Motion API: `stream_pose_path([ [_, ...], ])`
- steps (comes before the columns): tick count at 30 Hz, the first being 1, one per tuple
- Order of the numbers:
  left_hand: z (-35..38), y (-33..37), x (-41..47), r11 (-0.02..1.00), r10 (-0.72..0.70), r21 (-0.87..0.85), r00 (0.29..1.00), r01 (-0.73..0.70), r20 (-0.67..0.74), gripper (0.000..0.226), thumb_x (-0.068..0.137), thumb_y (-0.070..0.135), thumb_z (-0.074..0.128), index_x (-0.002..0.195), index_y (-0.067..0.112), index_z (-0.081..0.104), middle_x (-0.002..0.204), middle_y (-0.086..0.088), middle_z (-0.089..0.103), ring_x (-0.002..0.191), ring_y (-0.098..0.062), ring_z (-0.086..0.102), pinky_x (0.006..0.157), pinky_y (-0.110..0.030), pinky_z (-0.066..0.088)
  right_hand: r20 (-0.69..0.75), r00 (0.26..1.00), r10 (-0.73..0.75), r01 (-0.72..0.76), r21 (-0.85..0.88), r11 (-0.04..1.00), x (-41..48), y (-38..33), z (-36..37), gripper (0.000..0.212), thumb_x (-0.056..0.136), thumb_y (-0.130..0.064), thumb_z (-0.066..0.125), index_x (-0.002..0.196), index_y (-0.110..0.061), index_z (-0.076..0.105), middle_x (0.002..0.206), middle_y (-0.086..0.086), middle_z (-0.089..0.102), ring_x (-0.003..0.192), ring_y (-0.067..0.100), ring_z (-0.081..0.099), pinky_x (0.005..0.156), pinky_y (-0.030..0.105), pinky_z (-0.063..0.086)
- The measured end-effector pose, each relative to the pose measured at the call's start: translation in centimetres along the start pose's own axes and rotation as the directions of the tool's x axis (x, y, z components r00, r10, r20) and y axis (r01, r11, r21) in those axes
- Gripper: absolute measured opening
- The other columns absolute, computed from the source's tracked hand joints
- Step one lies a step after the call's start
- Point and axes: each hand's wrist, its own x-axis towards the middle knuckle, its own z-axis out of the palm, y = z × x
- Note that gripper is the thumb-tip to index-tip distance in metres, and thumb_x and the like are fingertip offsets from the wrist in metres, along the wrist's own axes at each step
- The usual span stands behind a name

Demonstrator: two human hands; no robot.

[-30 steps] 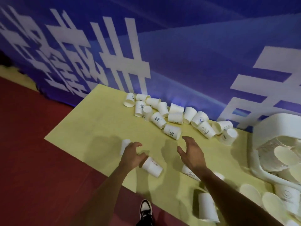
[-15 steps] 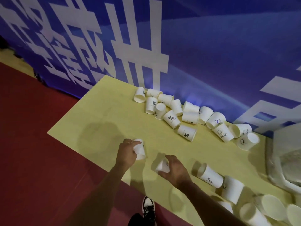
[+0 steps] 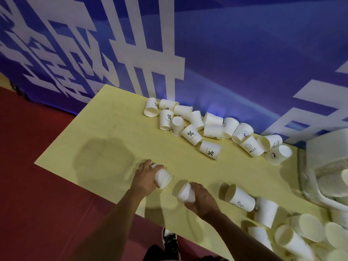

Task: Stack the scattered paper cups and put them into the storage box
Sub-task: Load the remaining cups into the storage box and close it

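Cups of white paper (image 3: 190,127) lie scattered in a loose row along the back of the pale yellow worktop (image 3: 113,129). Most are tipped on their sides, and some are printed with a percent sign or the word HELLO. Near the front edge, the left hand (image 3: 145,178) is curled round one white paper cup (image 3: 163,178) held on its side, its open mouth turned toward the right. Just beside it, with a small gap between, the right hand (image 3: 202,201) wraps its fingers round a second white paper cup (image 3: 185,193).

Further right a cup marked HI (image 3: 239,197) lies on its side with its mouth facing the hands. A heap of more white cups (image 3: 305,225) crowds the worktop's lower right corner.

The white storage box (image 3: 320,147) stands at the right edge of the worktop, cut off by the frame; its contents are too blurred to tell.

A blue banner with large white characters (image 3: 226,53) rises behind the worktop. Red floor (image 3: 37,204) lies below it, with a black-and-white shoe (image 3: 170,240) on it.
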Motion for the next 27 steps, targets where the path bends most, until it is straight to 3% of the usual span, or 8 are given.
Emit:
stream_pose_path([
  [3,0.5,0.5,0.0,1.000,0.009,-0.029,0.999,-0.011,-0.044,0.065,0.077,0.025,0.066,0.139,0.037,0.046,0.148,0.003,0.034,0.135,-0.024,0.033,0.103,-0.036,0.036,-0.043,0.998,0.046,-0.043,0.063,0.997,-0.1,0.2,-0.6,0.069,0.084,-0.036,0.077,0.142,-0.016,0.044,0.135,0.003,0.054,0.119,0.019,0.053,0.098,0.030,0.045],
  [8,0.8,2.6,0.3,0.993,0.001,-0.115,0.996,-0.012,-0.094,0.059,0.070,0.038,0.070,0.124,0.025,0.051,0.122,0.006,0.050,0.119,-0.022,0.043,0.092,-0.035,0.040,-0.115,0.989,0.089,-0.073,0.135,0.988,-0.7,1.3,-2.1,0.069,0.082,-0.032,0.078,0.141,-0.012,0.046,0.130,0.004,0.056,0.116,0.021,0.054,0.095,0.028,0.043],
  [12,0.2,5.6,1.0,0.976,0.035,-0.209,0.990,-0.063,-0.134,0.063,0.067,0.045,0.074,0.122,0.023,0.053,0.117,0.006,0.053,0.116,-0.021,0.045,0.092,-0.036,0.041,-0.242,0.955,0.171,-0.122,0.207,0.971,-1.1,2.7,-4.1,0.071,0.079,-0.038,0.081,0.137,-0.012,0.049,0.123,-0.001,0.057,0.113,0.020,0.055,0.083,0.022,0.028],
  [15,-0.2,8.8,1.7,0.957,0.056,-0.274,0.989,-0.092,-0.136,0.063,0.066,0.047,0.076,0.120,0.022,0.055,0.116,0.005,0.054,0.112,-0.021,0.047,0.091,-0.036,0.042,-0.303,0.926,0.225,-0.111,0.350,0.930,-1.6,4.1,-6.7,0.074,0.076,-0.040,0.084,0.137,-0.014,0.050,0.120,-0.004,0.051,0.110,0.017,0.052,0.090,0.026,0.040],
  [18,-0.5,13.2,2.5,0.939,0.083,-0.321,0.988,-0.123,-0.134,0.063,0.065,0.050,0.077,0.118,0.022,0.056,0.112,0.002,0.056,0.107,-0.022,0.049,0.089,-0.037,0.044,-0.369,0.888,0.275,-0.092,0.443,0.892,-2.7,6.0,-9.9,0.072,0.076,-0.037,0.085,0.136,-0.014,0.052,0.117,-0.002,0.050,0.108,0.019,0.054,0.093,0.041,0.052],
  [23,-0.8,20.7,3.1,0.862,0.152,-0.472,0.983,-0.183,-0.103,0.063,0.066,0.050,0.079,0.117,0.019,0.056,0.110,0.001,0.058,0.105,-0.021,0.054,0.090,-0.042,0.048,-0.475,0.797,0.372,-0.080,0.529,0.845,-5.2,10.0,-14.2,0.064,0.076,-0.043,0.083,0.129,-0.022,0.054,0.113,-0.005,0.053,0.105,0.017,0.056,0.089,0.037,0.052],
  [27,-0.7,25.5,3.2,0.815,0.203,-0.540,0.976,-0.210,-0.073,0.059,0.068,0.048,0.081,0.113,0.019,0.055,0.107,0.001,0.060,0.098,-0.018,0.058,0.084,-0.038,0.051,-0.530,0.704,0.473,-0.090,0.594,0.799,-8.3,13.6,-16.6,0.061,0.076,-0.042,0.083,0.127,-0.024,0.055,0.117,-0.002,0.059,0.101,0.013,0.060,0.087,0.037,0.054],
])
